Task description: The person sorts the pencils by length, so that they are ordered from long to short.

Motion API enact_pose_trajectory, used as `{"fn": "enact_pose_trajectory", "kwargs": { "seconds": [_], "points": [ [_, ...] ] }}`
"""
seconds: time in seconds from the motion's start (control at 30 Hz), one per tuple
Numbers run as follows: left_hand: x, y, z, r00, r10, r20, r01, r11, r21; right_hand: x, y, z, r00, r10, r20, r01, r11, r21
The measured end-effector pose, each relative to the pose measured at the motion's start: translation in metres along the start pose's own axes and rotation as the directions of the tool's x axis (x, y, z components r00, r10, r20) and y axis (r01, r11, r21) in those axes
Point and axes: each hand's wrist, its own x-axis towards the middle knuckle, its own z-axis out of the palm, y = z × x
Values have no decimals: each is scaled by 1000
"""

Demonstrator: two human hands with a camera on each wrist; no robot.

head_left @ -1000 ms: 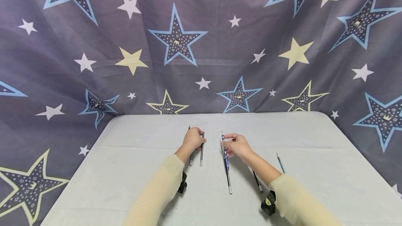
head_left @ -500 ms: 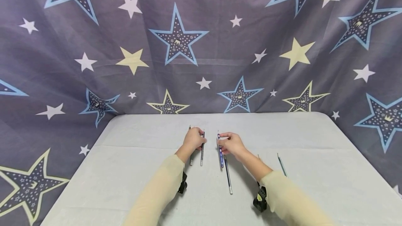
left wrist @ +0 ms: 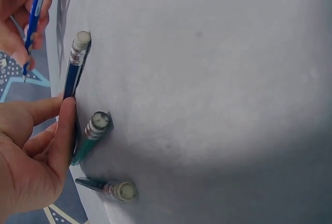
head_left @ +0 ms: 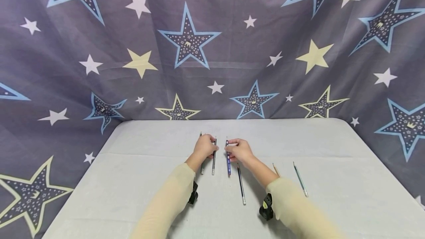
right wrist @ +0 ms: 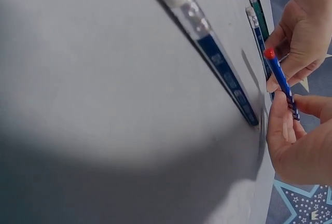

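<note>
My left hand (head_left: pixel 205 146) pinches a dark blue pencil (left wrist: pixel 72 79) with a white eraser, which lies along the tabletop. Beside that hand, a green pencil (left wrist: pixel 91 142) and another dark pencil (left wrist: pixel 96 184) lie with their eraser ends toward me, partly hidden under the hand in the head view. My right hand (head_left: pixel 240 151) holds a bright blue patterned pencil (right wrist: pixel 282 78) with a red end between thumb and fingers, above the table and a short gap right of the left hand's pencil. Another dark blue pencil (head_left: pixel 241 185) lies just below the right hand.
A teal pencil (head_left: pixel 300 180) lies on the white-covered table (head_left: pixel 332 209) at the right. The tip of an orange-brown pencil (head_left: pixel 276 169) shows beside my right forearm, which hides the remainder. A grey curtain with stars (head_left: pixel 212 65) hangs behind the table's far edge.
My right hand has moved left with the bright blue pencil, away from above the dark blue pencil and closer to the left hand. The left hand stays in place.
</note>
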Motion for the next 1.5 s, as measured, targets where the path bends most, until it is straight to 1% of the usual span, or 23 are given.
{"fn": "enact_pose_trajectory", "kwargs": {
  "seconds": [0.17,0.4,0.57,0.77,1.03,1.27,1.5],
  "points": [
    [0,1,-1,1000,-6,4,6,1000,-1,5,3,6,1000,15,-2,-15,1000,9],
    [0,0,0,1000,-1,3,1,1000,0,4,2,11,1000,3,-16,-3,1000,5],
    [1,-1,0,1000,-3,3,3,1000,0,10,5,15,999,9,-40,-9,1000,10],
    [2,-1,0,1000,-8,3,8,1000,4,13,5,19,999,-4,-50,4,1000,3],
    [1,0,0,1000,-15,-1,15,1000,-3,12,5,21,996,-59,-73,52,994,-97],
    [0,1,1,1000,-13,-9,13,1000,4,14,9,25,990,-97,-101,73,973,-219],
    [1,0,0,1000,-2,-8,2,1000,4,15,12,28,987,-116,-110,82,958,-276]
  ]
}}
